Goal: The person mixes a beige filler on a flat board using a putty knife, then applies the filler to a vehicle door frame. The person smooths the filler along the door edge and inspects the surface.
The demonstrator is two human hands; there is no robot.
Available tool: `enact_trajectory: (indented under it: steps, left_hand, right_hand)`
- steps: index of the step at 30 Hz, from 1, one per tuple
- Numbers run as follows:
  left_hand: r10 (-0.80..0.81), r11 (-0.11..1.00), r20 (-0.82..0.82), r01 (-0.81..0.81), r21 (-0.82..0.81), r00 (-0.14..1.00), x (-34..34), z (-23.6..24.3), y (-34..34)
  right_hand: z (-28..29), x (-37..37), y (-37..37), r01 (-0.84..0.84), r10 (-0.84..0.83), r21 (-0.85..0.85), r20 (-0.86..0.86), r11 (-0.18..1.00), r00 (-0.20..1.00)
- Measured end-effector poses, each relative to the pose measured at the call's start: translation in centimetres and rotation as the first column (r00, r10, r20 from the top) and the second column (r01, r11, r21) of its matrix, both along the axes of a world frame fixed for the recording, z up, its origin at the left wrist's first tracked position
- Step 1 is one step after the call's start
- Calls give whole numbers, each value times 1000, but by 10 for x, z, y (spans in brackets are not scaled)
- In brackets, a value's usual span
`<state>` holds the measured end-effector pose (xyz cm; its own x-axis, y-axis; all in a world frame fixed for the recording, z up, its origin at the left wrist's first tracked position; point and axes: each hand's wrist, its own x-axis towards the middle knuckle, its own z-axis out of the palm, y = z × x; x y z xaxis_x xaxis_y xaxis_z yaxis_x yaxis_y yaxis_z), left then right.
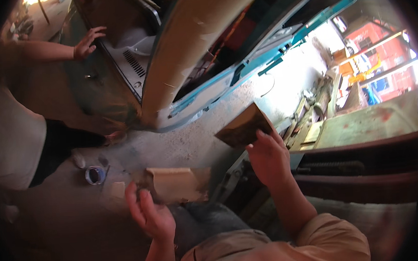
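My right hand (269,160) pinches a stiff brown sheet (245,126), possibly sandpaper, by its lower right corner. It is tilted, tan near the top and darker below. Lower and to the left, my left hand (153,216) has its thumb and fingers curled round the dark, blurred left end of a tan sheet (176,183). That sheet has a rolled upper edge. Its exact grip is hard to see. The two sheets are apart, both in front of my body.
Ahead stands a teal vehicle body (207,99) with a curved, tan-covered pillar (188,40). At left, another person (12,129) reaches a hand (86,43) toward it. A small open can (95,175) sits on the floor. Dark red metal parts (363,185) lie at my right, with scrap (309,109) beyond.
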<state>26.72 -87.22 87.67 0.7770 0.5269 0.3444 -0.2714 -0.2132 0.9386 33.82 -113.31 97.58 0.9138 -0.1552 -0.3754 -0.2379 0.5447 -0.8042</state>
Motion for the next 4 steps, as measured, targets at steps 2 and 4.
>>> enact_trajectory:
  steps: [2, 4]
  left_hand:
    - [-119, 983, -104, 102, -154, 987, 1, 42, 1]
    - [-229, 912, -131, 165, -375, 965, -4, 88, 1]
  right_hand:
    - [31, 2, 18, -147, 117, 252, 131, 957, 984]
    - [67, 0, 33, -379, 300, 261, 298, 888, 906]
